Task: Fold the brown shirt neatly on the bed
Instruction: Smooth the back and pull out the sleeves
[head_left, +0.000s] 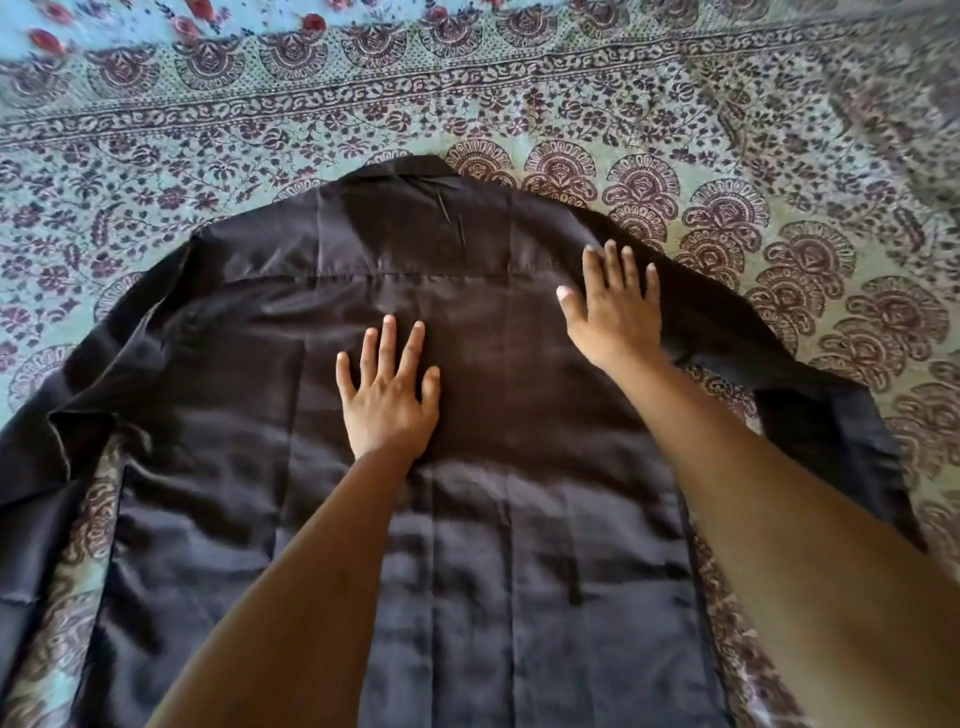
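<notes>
The dark brown shirt (270, 374) lies spread flat on the bed, back side up, with its collar at the far end. Its sleeves trail out to the left and right edges. My left hand (387, 395) lies flat on the middle of the shirt's back, fingers straight and spread. My right hand (615, 306) rests flat near the shirt's right shoulder, fingers straight. Neither hand grips the cloth. Some creases run across the lower half of the shirt.
A teal bedsheet (675, 104) with a maroon floral and paisley print covers the bed all round the shirt. Red flower motifs show at the far left top. No other objects lie on it.
</notes>
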